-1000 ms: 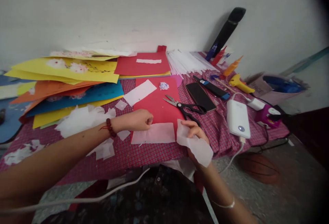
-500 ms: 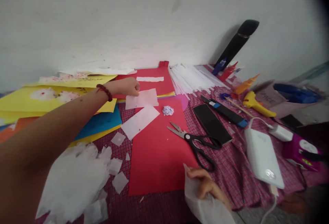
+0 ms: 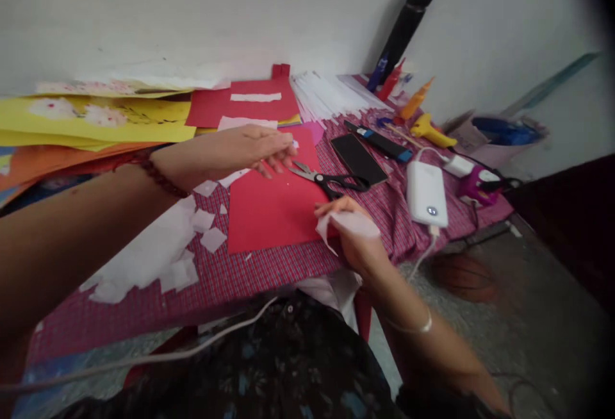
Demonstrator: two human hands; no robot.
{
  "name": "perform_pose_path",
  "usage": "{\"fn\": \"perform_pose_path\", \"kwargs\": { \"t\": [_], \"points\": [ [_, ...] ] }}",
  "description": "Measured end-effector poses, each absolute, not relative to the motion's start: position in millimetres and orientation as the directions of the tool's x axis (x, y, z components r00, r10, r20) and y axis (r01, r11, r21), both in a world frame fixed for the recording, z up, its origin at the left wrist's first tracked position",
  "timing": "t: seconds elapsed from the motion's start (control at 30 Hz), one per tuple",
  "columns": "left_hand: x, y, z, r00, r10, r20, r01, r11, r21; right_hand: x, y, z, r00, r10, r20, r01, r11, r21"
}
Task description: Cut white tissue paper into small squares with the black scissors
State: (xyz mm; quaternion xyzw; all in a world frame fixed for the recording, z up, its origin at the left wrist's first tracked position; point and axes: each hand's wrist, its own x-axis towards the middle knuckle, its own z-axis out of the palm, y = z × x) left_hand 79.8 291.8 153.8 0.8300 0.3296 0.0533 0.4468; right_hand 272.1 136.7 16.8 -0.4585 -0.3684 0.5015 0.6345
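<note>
Scissors [image 3: 327,180]: 4 o'clock off your left hand [image 3: 250,148], blades pointing at it.
Left fingers [image 3: 278,150]: open, empty.
Right hand [image 3: 355,246]: pinching tissue [image 3: 348,221].

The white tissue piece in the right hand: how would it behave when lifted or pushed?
Probably floppy: the white tissue piece drapes and curls over the right hand. Likely very light and tear-prone, since it looks thin. Pushed on the checked cloth, it would probably crumple, not slide.
</note>
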Motion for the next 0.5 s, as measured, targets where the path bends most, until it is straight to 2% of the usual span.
{"fn": "perform_pose_path", "kwargs": {
  "t": [0.07,0.13,0.27,0.33,0.4,0.5],
  "points": [
    [81,262,152,0.834,0.514,-0.203,0.467,-0.459,0.756,272,141,31,0.204,0.978,-0.027,-0.164,0.007,-0.986],
    [81,240,147,0.862,0.474,-0.179,0.455,-0.571,0.683,270,145,43,0.137,0.99,-0.014,-0.045,-0.008,-0.999],
    [82,210,142,0.839,0.543,-0.039,0.496,-0.733,0.466,261,158,55,-0.015,1.0,-0.013,0.118,-0.012,-0.993],
    [80,201,142,0.77,0.638,0.008,0.583,-0.709,0.397,256,164,57,-0.094,0.995,-0.032,0.167,-0.016,-0.986],
    [75,199,141,0.669,0.743,-0.008,0.693,-0.619,0.369,253,167,58,-0.186,0.981,-0.058,0.155,-0.029,-0.987],
    [60,205,136,0.55,0.832,-0.07,0.758,-0.462,0.46,253,167,59,-0.342,0.927,-0.156,0.125,-0.119,-0.985]
  ]
}}
